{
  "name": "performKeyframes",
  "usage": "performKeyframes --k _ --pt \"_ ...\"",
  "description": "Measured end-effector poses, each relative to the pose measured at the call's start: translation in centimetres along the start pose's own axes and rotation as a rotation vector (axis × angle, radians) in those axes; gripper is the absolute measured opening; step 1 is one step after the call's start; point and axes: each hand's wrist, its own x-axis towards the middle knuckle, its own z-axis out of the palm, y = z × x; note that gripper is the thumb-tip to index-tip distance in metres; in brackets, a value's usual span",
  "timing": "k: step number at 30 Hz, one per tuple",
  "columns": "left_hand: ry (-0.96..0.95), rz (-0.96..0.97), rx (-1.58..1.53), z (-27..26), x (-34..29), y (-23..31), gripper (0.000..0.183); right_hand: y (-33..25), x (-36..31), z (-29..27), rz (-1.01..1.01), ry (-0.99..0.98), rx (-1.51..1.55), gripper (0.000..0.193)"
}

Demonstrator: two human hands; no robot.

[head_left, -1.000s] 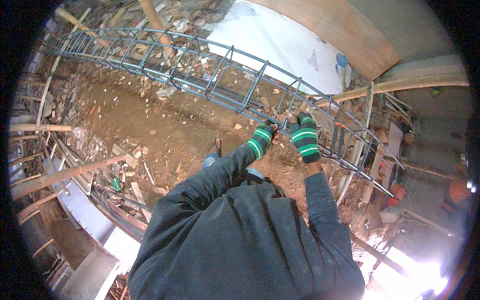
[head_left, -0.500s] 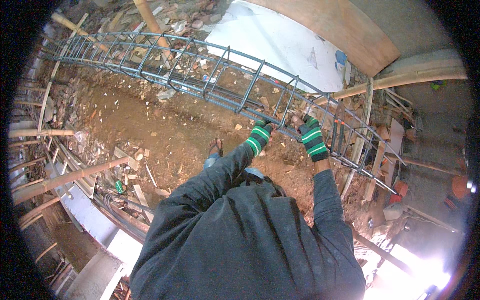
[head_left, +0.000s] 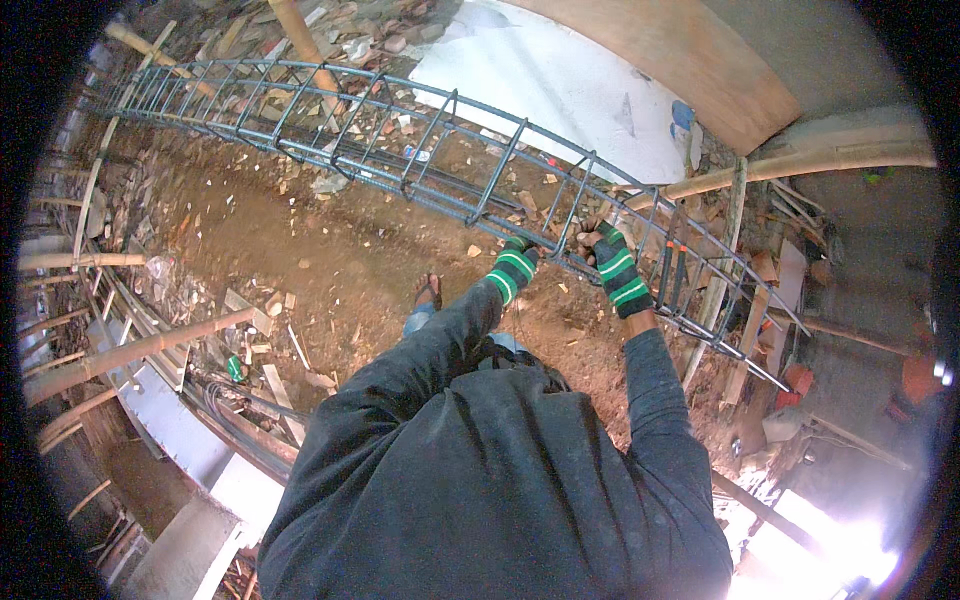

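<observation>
A long rebar cage (head_left: 500, 170), made of bars tied with square stirrups, runs across in front of me from far left to near right. My left hand (head_left: 520, 256), in a green-and-black striped fingerless glove, is closed on the cage's near lower bar beside a stirrup. Just right of it, my right hand (head_left: 608, 252), gloved alike, has its fingers bent together at the same bar and stirrup. Whatever they pinch is too small to make out. Pliers (head_left: 677, 265) with orange-marked handles hang on the cage to the right of this hand.
Bare soil (head_left: 260, 240) with scattered rubble lies beneath the cage. A white sheet (head_left: 540, 75) and a plywood panel (head_left: 700, 70) lie beyond it. Bamboo poles stand at left (head_left: 140, 355) and at right (head_left: 800, 165). My sandalled foot (head_left: 428, 292) shows below the cage.
My right hand has turned a little and its fingers have moved slightly up and left at the stirrup. My left hand keeps its place on the bar. The view has shifted slightly.
</observation>
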Motion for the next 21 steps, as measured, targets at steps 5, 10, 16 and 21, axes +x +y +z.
performKeyframes --k 5,10,16,21 --pt "0.04 0.184 0.068 -0.1 0.2 -1.5 0.018 0.1 0.0 0.1 -0.133 0.019 -0.259 0.015" --pt "-0.023 0.068 0.053 -0.4 -0.9 1.1 0.021 -0.8 -2.7 0.7 -0.121 0.05 -0.194 0.019" --pt "0.022 0.063 -0.014 -0.2 -2.7 4.9 0.015 -1.6 -4.4 1.8 -0.345 0.13 -0.327 0.021" --pt "0.11 -0.09 -0.223 0.5 -2.1 4.6 0.011 -0.9 -3.5 2.5 -0.379 0.167 -0.537 0.021"
